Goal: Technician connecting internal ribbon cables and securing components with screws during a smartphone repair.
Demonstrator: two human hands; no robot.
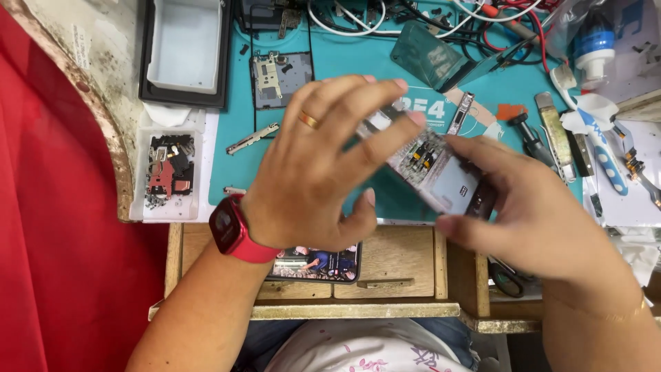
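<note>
Left hand (323, 165): frame centre, fingers spread open, fingertips on the opened phone (434, 172).
Right hand (530, 207): centre right, gripping the phone's lower end.
Counter (344, 55): teal mat below.

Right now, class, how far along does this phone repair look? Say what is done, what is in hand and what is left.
Done: the opened phone has its back off, insides showing, and removed small parts sit in the white tray. In hand: the right hand grips the phone while the left hand hovers over it, fingers spread. Left, probably: a loose metal plate and strip lie on the teal mat, so reassembly looks unfinished.
</note>
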